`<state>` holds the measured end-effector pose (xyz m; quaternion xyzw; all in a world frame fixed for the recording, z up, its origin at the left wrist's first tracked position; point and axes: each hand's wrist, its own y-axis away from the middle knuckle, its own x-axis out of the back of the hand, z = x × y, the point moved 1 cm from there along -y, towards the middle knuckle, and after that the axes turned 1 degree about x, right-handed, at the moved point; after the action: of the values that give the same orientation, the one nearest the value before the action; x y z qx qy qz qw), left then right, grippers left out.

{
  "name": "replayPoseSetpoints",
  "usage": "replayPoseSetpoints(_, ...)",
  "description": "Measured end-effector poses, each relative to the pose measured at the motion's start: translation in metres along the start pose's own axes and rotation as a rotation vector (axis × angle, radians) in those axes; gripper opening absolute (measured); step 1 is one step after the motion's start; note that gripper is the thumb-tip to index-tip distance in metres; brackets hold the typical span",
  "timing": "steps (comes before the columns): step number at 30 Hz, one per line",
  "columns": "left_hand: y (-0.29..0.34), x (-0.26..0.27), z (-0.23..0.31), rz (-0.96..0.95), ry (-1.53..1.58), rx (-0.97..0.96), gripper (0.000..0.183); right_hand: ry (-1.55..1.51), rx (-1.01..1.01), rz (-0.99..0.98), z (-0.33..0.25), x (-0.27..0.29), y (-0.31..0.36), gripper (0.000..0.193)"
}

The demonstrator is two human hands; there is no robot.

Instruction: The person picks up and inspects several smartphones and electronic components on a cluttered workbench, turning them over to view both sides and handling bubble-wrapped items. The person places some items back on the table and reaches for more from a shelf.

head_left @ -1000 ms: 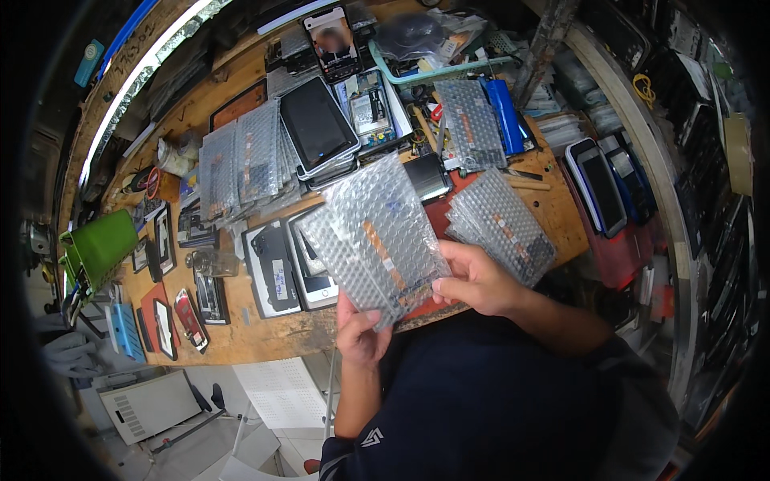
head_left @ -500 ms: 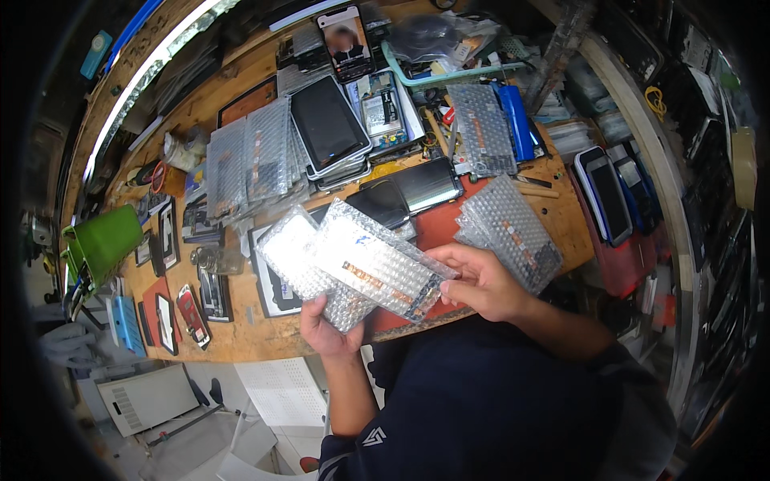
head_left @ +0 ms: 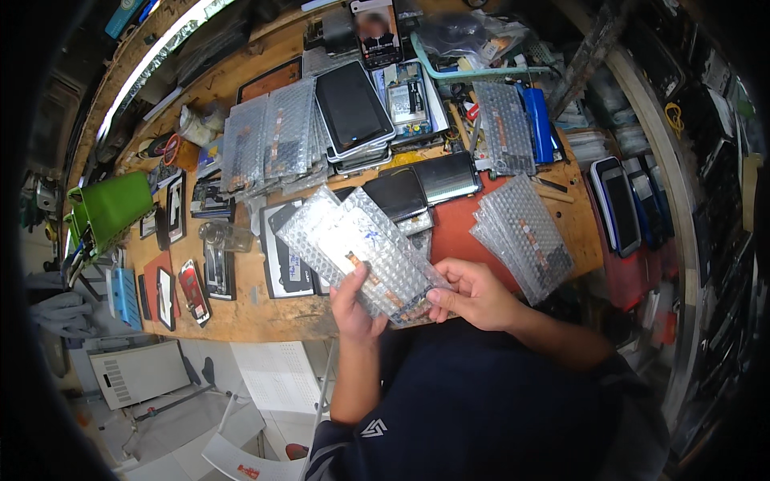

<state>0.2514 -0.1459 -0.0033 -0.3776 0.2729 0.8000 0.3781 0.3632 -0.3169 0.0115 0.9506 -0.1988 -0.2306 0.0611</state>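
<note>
Above the bench's front edge, my left hand [head_left: 355,305] is closed on two overlapping bubble-wrap packets, its thumb lying over the front one. Clear, flat and tilted, the front packet [head_left: 377,232] shows an orange-brown ribbon strip and blue pen marks through the plastic. Behind it, the other packet [head_left: 309,220] sticks out to the left. My right hand [head_left: 473,297] pinches the front packet's lower right corner between thumb and fingers. A fanned pile of similar packets [head_left: 525,240] lies just right of my hands, on an orange-red mat [head_left: 461,220].
More bubble-wrap packets [head_left: 269,136] lie at the back left, beside a stack of dark screens [head_left: 353,108]. A lit phone [head_left: 375,32] stands behind them. A green bin [head_left: 112,204] hangs at the left edge; a pale green basket [head_left: 481,74] sits at the back.
My left hand has shifted up and over, its thumb now on the front packet. The two packets overlap more. My right hand keeps its pinch. The whole view has shifted slightly.
</note>
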Motion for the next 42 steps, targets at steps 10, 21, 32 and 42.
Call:
replayPoseSetpoints(10,-0.016,-0.030,-0.006,-0.199,0.147,0.112,0.085,-0.058,-0.046,-0.093,0.005,0.000,-0.001,0.016)
replayPoseSetpoints(21,-0.037,-0.029,-0.007,-0.384,0.263,-0.065,0.079,-0.130,-0.056,-0.073,0.017,-0.008,-0.002,0.017)
replayPoseSetpoints(32,-0.038,-0.028,-0.007,-0.364,0.364,-0.115,0.076,-0.159,-0.024,0.025,0.010,-0.011,-0.007,0.021)
replayPoseSetpoints(42,-0.029,-0.021,-0.011,-0.215,0.210,-0.068,0.076,-0.157,-0.059,0.104,0.014,-0.013,-0.010,0.022)
